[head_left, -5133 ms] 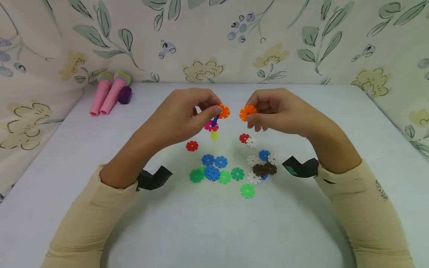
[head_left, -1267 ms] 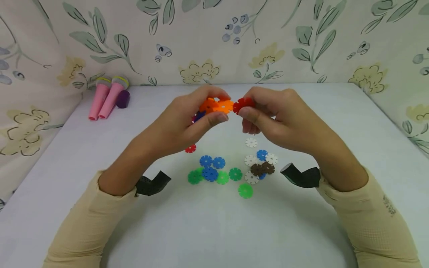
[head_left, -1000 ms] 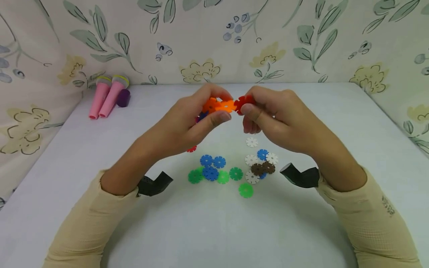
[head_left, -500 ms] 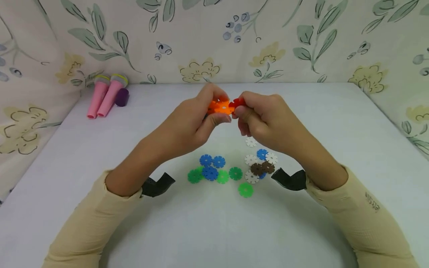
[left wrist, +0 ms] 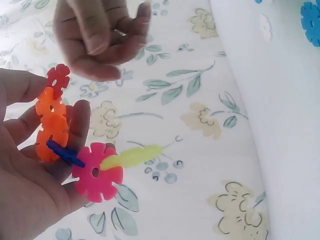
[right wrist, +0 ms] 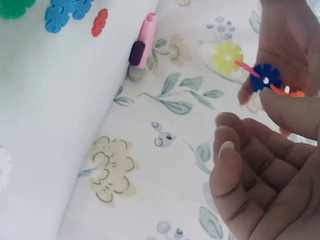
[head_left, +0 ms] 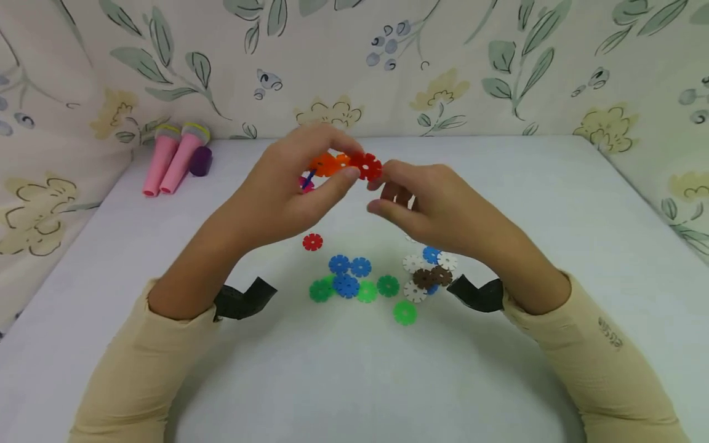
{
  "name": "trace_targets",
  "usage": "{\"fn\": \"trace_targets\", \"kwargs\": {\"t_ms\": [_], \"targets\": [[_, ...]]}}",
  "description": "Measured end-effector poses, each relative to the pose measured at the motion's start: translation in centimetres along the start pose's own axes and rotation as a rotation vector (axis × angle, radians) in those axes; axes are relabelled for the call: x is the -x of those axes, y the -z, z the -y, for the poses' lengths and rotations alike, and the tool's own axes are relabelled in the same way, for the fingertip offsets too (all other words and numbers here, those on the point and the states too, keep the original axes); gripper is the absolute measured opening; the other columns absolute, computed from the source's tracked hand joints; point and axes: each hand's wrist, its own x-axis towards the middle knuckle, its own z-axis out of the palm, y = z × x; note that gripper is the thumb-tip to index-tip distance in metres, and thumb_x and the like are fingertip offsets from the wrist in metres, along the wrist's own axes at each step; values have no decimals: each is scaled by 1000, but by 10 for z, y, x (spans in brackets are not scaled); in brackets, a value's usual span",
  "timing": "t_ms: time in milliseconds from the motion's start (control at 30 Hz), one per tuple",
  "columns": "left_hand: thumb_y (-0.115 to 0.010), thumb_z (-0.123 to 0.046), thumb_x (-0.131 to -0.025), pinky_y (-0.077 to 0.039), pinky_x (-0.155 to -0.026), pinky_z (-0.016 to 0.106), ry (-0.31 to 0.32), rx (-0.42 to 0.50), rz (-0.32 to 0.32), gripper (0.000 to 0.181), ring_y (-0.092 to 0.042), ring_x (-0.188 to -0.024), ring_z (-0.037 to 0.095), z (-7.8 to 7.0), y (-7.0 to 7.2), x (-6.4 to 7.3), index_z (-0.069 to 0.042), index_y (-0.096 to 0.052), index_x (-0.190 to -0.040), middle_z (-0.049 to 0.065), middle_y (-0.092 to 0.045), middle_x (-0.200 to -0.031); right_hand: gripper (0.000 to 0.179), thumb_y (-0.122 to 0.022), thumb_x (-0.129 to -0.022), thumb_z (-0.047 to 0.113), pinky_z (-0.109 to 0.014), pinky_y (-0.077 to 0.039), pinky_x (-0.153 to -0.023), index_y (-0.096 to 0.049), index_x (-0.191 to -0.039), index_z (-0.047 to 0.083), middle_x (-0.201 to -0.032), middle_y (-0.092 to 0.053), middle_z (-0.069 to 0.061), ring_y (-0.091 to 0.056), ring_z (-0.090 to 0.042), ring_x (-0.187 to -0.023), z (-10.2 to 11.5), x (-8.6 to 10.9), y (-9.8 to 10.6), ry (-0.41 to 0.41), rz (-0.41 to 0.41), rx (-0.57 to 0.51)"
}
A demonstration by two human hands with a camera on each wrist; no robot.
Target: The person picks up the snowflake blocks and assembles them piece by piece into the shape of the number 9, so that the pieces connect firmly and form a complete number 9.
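Observation:
My left hand (head_left: 288, 191) pinches a chain of interlocking flower-shaped plastic discs between thumb and fingers, raised over the table. At the chain's end by the fingertips sits a red disc (head_left: 366, 167), slotted onto an orange disc (left wrist: 51, 106). A second orange disc (left wrist: 52, 137), a dark blue disc (left wrist: 65, 153), a pink disc (left wrist: 97, 182) and a yellow disc (left wrist: 132, 157) follow down the chain. Just right of the red disc is my right hand (head_left: 429, 200), its fingers loosely bent and holding nothing.
Several loose discs lie mid-table: a red disc (head_left: 312, 242), blue discs (head_left: 346, 285), green discs (head_left: 405, 312), white discs (head_left: 415, 291) and brown discs (head_left: 441, 275). Two pink toy microphones (head_left: 185, 158) and a purple piece (head_left: 200, 161) lie back left, before a floral cloth (head_left: 388, 92).
The right hand has picked up a red disc, joined it to the orange end of the chain and let go. The left hand has since shifted left with the chain.

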Motion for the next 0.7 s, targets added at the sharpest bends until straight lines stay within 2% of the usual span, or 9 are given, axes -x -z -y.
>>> {"fn": "trace_targets", "kwargs": {"t_ms": [167,333,400,500,600,700], "targets": [[-61,-6,-95,-52,-82,31,49,99,-78,17,-58,-98,9,-1,10,0,-3,-67,-111,-2,-63,-108,21,-73,-94,17,-29,-54,-71,-71,-113,9,-93,-69,2,-63,-15,-83,-12,-17,-28,-108,267,32],[-61,-8,-98,-50,-78,30,50,156,-105,16,-62,-91,13,-4,12,2,-1,-68,-110,-1,-63,-103,33,-75,-92,25,-30,-54,-82,-68,-121,12,-105,-68,0,-62,-17,-97,-22,-48,-67,-217,526,135],[-61,-7,-98,-52,-78,29,53,166,-106,16,-64,-91,14,-4,12,2,-1,-68,-111,0,-64,-104,41,-75,-91,30,-30,-54,-84,-65,-128,14,-110,-66,-1,-60,-17,-101,-23,-59,-80,-257,575,194],[-61,-7,-99,-55,-78,29,73,153,-113,17,-66,-90,13,-4,14,2,0,-68,-112,0,-66,-104,48,-77,-89,37,-28,-53,-82,-62,-131,18,-112,-64,0,-59,-14,-103,-21,-73,-95,-281,594,241],[-61,-8,-99,-55,-82,29,106,138,-123,18,-65,-92,12,-6,17,2,1,-68,-113,0,-68,-104,43,-79,-87,37,-25,-52,-78,-62,-122,19,-105,-62,2,-58,-12,-99,-17,-82,-103,-280,584,234],[-61,-8,-99,-56,-81,29,120,135,-129,18,-66,-91,11,-8,19,2,2,-68,-112,-1,-69,-103,34,-79,-88,32,-24,-51,-77,-61,-111,15,-99,-62,1,-57,-14,-96,-10,-87,-103,-282,592,202]]}}
